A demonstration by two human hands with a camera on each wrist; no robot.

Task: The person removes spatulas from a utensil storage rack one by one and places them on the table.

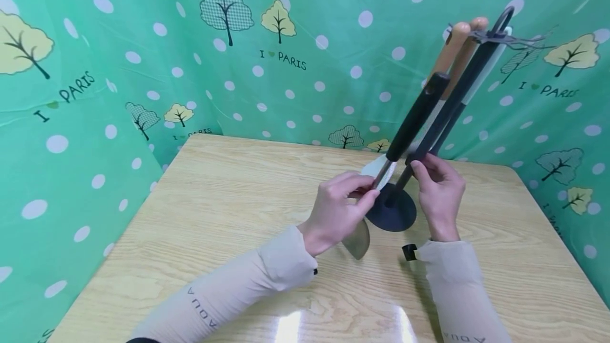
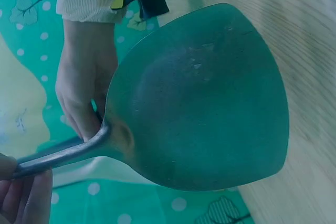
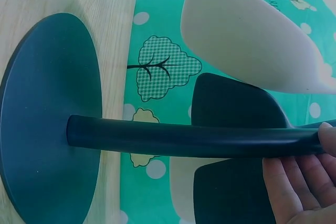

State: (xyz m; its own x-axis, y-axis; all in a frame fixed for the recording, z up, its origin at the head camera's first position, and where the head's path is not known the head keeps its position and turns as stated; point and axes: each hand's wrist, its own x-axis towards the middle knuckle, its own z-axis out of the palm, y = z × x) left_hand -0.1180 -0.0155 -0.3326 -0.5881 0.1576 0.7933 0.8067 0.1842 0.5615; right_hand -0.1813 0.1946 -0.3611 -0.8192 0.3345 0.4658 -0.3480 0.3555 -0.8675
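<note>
Left hand: pinches metal spatula shaft
Right hand: grips black stand pole
Wooden handles: 2, apparently hung

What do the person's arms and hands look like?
The left sleeve and right sleeve are pale beige. Dark letters spelling AQUA run along the left one. A small black piece sticks out at the right cuff. The left hand and right hand wear no gloves.
</note>
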